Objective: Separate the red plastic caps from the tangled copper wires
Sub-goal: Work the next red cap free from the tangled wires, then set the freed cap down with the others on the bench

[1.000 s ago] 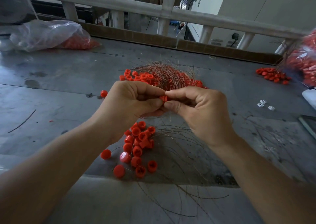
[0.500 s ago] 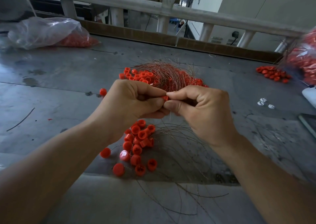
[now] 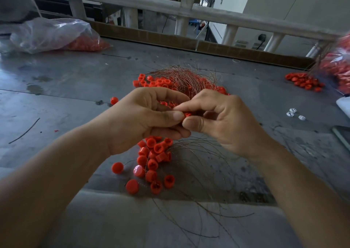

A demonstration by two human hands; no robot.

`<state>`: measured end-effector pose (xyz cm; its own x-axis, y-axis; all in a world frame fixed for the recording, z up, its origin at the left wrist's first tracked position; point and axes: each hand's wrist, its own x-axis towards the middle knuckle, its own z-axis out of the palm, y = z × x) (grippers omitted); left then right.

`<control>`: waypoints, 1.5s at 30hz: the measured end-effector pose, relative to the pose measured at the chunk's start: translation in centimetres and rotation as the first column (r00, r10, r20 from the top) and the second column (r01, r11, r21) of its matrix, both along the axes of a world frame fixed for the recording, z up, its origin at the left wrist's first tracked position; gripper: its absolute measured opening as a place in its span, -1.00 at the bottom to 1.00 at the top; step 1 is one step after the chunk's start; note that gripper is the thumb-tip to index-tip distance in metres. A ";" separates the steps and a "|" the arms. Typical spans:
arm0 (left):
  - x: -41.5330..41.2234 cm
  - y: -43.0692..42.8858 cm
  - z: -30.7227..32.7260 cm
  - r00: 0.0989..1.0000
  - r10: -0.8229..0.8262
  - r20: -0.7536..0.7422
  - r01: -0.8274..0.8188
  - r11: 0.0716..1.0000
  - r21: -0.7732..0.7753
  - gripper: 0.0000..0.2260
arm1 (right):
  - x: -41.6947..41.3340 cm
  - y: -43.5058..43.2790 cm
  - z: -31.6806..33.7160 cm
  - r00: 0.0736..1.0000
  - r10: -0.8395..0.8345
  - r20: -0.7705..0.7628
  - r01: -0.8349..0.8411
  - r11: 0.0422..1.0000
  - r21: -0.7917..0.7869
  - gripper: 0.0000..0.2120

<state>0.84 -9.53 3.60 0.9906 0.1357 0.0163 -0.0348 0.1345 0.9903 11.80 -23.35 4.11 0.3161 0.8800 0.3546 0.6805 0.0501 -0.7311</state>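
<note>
Where the hands meet: just on the near side of the wire tangle (image 3: pixel 189 79), lifted off the bench (image 3: pixel 66 88), w/ one red cap (image 3: pixel 187 114) caught btwn the two thumbs
Right hand (image 3: pixel 227 122): fingers curled, index + thumb pinching the red cap, only a sliver of it shows
Left hand (image 3: pixel 144 119): fingers curled in tight, thumb tip pressed to the same cap from the other side. Can't tell if there's wire in that grip too
Wire tangle: copper strands arched over a bunch of caps, sitting on the bench, partly hidden behind the knuckles
Near cap pile (image 3: pixel 155 153): closer to the camera than the tangle, right under the left hand. Caps clumped, some open side up, a few strays at its near end
Loose wires (image 3: pixel 204 172): thin strands fanning out on the near side of the tangle, beside the near cap pile
Lone cap (image 3: pixel 114 100): left of the tangle, on its own
Plastic bag (image 3: pixel 53 33): well left of the tangle + further back, red caps inside
Small cap heap (image 3: pixel 305 81): well right of the tangle
White bits (image 3: pixel 295 114): also right of the tangle, nearer than the heap
</note>
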 end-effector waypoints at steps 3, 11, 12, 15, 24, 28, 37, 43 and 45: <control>0.0 -0.2 0.0 1.000 -0.010 0.017 0.010 1.000 -0.007 -0.61 | -0.1 0.1 0.0 0.998 -0.004 0.061 0.006 1.000 -0.026 -0.89; 0.0 -1.8 -0.2 0.965 0.123 0.232 -0.186 0.944 0.272 -0.43 | -0.2 0.0 -0.4 0.984 -0.063 0.167 0.052 0.996 0.066 -0.94; -0.1 -1.8 -0.3 0.962 0.127 0.244 -0.197 0.936 0.291 -0.42 | -0.3 0.1 -0.4 0.980 -0.068 0.187 0.054 0.995 0.080 -0.95; -0.2 -1.8 -0.3 0.954 0.127 0.272 -0.214 0.923 0.319 -0.44 | -0.6 0.2 -0.6 0.973 -0.090 0.214 0.065 0.990 0.121 -0.94; -0.4 -2.0 -0.2 0.947 0.128 0.295 -0.223 0.923 0.315 -0.47 | -0.8 0.2 -0.6 0.973 -0.089 0.214 0.060 0.988 0.140 -0.92; -0.2 -1.6 -0.1 0.953 0.119 0.278 -0.187 0.954 0.233 -0.46 | -0.5 0.1 -0.4 0.980 -0.103 0.172 0.072 0.981 0.181 -0.90; 0.1 -0.5 -0.1 0.972 0.135 0.192 -0.137 0.991 -0.002 -0.52 | 0.0 -0.1 -0.1 0.994 -0.004 -0.112 0.031 0.970 0.240 -0.80; 0.0 -0.5 0.1 0.979 0.128 0.160 -0.129 0.992 -0.005 -0.51 | 0.0 -0.1 -0.1 0.994 0.000 -0.105 0.024 0.974 0.227 -0.80; 0.0 -0.5 0.1 0.983 0.117 0.144 -0.118 0.993 -0.001 -0.50 | -0.1 0.0 -0.2 0.987 0.024 -0.160 0.010 0.978 0.206 -0.80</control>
